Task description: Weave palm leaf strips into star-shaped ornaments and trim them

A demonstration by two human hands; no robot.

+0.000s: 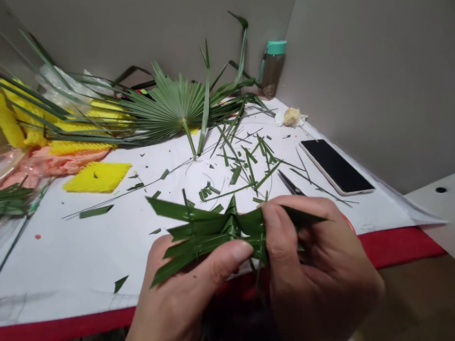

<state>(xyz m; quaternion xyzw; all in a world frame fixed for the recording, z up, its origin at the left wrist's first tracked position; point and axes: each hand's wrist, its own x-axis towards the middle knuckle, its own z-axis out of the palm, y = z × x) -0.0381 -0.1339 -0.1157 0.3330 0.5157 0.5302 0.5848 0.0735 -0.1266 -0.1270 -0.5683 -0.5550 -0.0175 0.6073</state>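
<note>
Above the near edge of the counter (82,253), the left hand (184,289) thumb-pinches a folded palm-leaf piece (214,228) at its middle; the right hand (318,265) grips its right end. Folding looks midway; a further tuck calls for a firm centre pinch.

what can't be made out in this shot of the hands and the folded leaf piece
Head view only.
folded leaf piece: its right end, covered by the right hand.
left hand: fingers hidden under the leaf; wrist cut by the bottom edge.
scissors: handles mostly hidden behind the right hand.
bottle: contents too small and dim.
</note>
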